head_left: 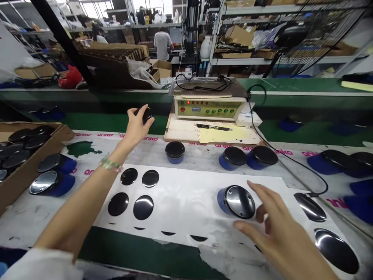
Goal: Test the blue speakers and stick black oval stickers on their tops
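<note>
My left hand (pixel 139 125) reaches out over the far green strip, its fingers closed round a small blue, black-topped round piece (pixel 148 114). The hand hides part of that piece. On the white sheet (pixel 186 194), a blue cylinder with a glossy black disc top (pixel 239 201) stands slightly tilted in view. Just right of it, my right hand (pixel 271 217) has its thumb and fingers apart and holds nothing. Several flat black discs (pixel 143 207) lie on the sheet's left part. Another blue, black-topped cylinder (pixel 175 152) stands behind the sheet.
A cardboard box (pixel 62 134) of black-topped pieces sits at left. Behind are a control box (pixel 210 109) with buttons and a pen (pixel 214 127) on yellow paper. A black cable (pixel 287 159) crosses the right side, near more blue cylinders (pixel 329 161). A person (pixel 162 44) stands far back.
</note>
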A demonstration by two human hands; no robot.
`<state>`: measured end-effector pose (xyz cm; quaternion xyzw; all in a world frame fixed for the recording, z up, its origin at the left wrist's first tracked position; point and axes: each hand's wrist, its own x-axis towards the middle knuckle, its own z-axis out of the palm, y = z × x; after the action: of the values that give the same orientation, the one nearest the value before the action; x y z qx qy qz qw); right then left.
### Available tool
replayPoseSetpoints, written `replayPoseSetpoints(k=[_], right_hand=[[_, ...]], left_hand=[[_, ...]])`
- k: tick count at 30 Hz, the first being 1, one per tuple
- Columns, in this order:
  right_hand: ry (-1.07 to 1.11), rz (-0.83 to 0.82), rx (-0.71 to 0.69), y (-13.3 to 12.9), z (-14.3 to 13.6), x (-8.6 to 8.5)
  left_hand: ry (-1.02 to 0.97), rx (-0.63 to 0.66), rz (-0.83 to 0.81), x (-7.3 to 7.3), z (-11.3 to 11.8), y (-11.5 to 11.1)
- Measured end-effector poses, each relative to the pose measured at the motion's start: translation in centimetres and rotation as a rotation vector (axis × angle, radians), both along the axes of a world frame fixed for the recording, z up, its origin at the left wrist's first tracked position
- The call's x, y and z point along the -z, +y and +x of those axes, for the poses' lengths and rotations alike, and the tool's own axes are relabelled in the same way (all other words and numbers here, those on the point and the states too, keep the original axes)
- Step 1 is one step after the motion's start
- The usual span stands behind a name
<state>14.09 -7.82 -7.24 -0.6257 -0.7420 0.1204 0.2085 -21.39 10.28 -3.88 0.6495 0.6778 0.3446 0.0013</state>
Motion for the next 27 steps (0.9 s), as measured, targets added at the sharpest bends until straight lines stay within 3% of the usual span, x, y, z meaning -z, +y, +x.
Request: replayPoseSetpoints(k=[3,6,9,11,13,15,17,21,23,25,27], right_hand=[[0.027,-0.045,-0.030,-0.3,-1.6,0.8],[0.060,-0.069,-0.129,-0.1,-2.9,1.0],[0.039,-0.056,-0.298,0.8,-3.7,1.0],[-0.056,0.077,-0.387,1.8,-4.6,0.6],[-0.186,0.283,-0.464,2.6,-6.4,-0.1],[-0.269,0.438,-0.563,3.1,-9.0,-0.9],[-0.298,0.488,-0.691,3.3,-12.0,-1.4],[-0.337,0.481,-0.820,4.0,-15.7,-0.9],[-0.335,0.471,-0.786,4.4,-15.9,-0.4],[-0.329,0.474,-0.717,4.5,-15.7,-0.1],[-0.319,0.489,-0.734,4.2,-15.8,-0.1]], left_hand=[[0.003,0.001,-0.058,1.4,-0.3,5.0],[0.030,-0.007,-0.047,1.1,0.5,5.2],[0.086,0.017,0.013,-1.4,1.4,0.9],[0.115,0.049,0.020,-3.0,1.6,-3.6],[0.115,0.055,0.010,-3.3,1.6,-8.3],[0.112,0.069,0.018,-1.9,1.1,-12.3],[0.129,0.093,-0.007,0.8,0.3,-14.9],[0.151,0.174,-0.101,6.0,-0.9,-16.6],[0.146,0.190,-0.117,7.1,-1.1,-16.8],[0.131,0.186,-0.121,7.4,-1.0,-16.9],[0.107,0.182,-0.120,7.3,-1.0,-17.1]])
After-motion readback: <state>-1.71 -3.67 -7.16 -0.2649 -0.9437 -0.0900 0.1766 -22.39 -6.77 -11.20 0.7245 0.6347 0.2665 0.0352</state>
